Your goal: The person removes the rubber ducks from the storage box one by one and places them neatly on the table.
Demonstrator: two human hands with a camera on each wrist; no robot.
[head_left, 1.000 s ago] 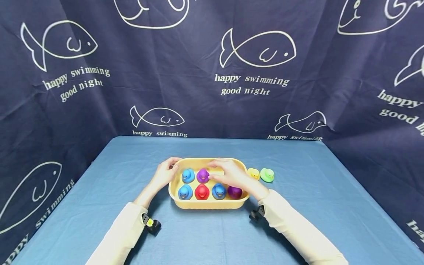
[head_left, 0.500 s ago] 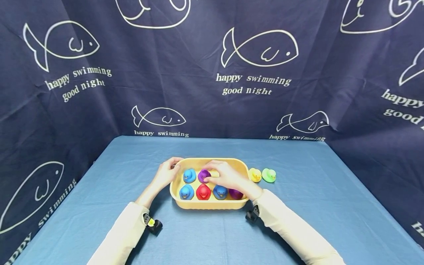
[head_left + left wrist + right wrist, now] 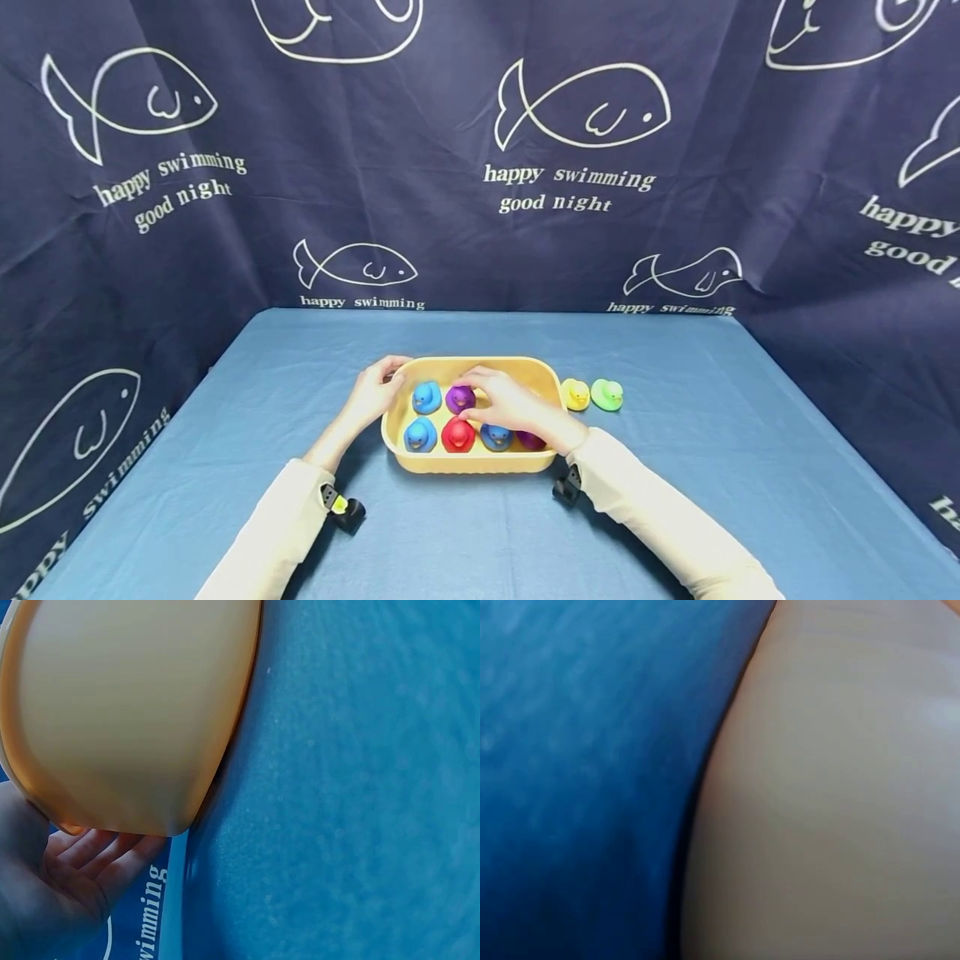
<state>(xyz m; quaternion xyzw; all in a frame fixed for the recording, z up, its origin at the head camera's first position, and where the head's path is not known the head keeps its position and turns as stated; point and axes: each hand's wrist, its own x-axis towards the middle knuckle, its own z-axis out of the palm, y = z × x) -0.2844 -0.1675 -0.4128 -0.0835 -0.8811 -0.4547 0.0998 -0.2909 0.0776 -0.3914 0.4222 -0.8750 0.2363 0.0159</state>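
My left hand [image 3: 377,390] holds the left end of a yellow plastic tub [image 3: 480,464], thumb at the rim. The left wrist view shows its fingers [image 3: 116,862] behind the tub wall [image 3: 142,712]. Inside the tub, my right hand [image 3: 506,402] reaches over a purple rubber duck [image 3: 460,400] in the back row, with thumb and fingertips on either side of it. Left of that duck sits a blue duck [image 3: 427,397]. The front row has another blue duck [image 3: 420,435], a red duck [image 3: 458,436], a third blue duck [image 3: 496,437] and a partly covered purple duck [image 3: 530,440].
Just outside the tub's right end, a yellow duck [image 3: 577,394] and a light green duck [image 3: 607,395] sit on the blue tablecloth [image 3: 480,533]. A dark fish-print curtain [image 3: 480,250] stands behind the table. The right wrist view is filled by the tub wall [image 3: 832,787] and cloth.
My right hand has moved left inside the tub, and its thumb and fingers have come around the back purple duck. The left hand keeps its place on the tub.
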